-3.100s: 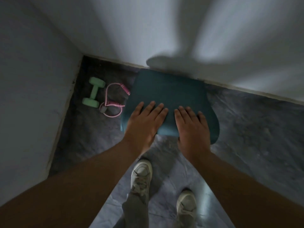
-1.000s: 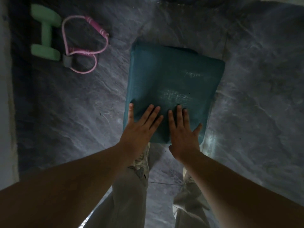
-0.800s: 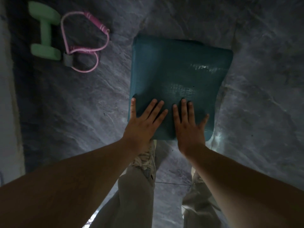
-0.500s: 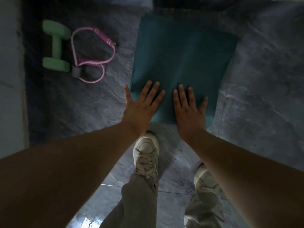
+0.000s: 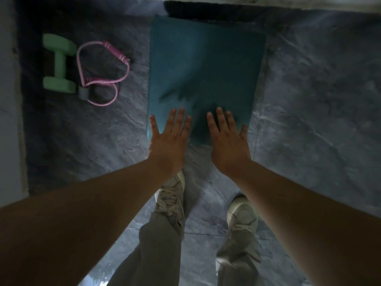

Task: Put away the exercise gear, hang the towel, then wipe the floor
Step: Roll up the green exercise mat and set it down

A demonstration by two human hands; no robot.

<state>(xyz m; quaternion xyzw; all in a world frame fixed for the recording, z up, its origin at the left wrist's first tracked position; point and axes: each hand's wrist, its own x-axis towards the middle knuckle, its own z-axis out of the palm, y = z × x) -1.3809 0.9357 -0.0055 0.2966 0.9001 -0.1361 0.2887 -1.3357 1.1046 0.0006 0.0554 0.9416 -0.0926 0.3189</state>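
A teal exercise mat [image 5: 206, 65] lies folded flat on the dark stone floor, its far end near the wall. My left hand [image 5: 168, 141] and my right hand [image 5: 226, 143] are spread with straight fingers over the mat's near edge; whether they touch it or hover just above I cannot tell. A mint green dumbbell [image 5: 58, 64] lies to the left. Beside it is a pink resistance band [image 5: 103, 73] with a grey joint.
A pale wall [image 5: 9, 100] runs down the left side and another wall base [image 5: 268, 2] crosses the top. My two feet in white sneakers [image 5: 171, 197] stand just behind the mat. Bare floor [image 5: 319, 100] extends to the right.
Both hands have slid back from the middle of the mat toward its near edge. The view has lifted, so my feet show and the mat sits farther away by the wall.
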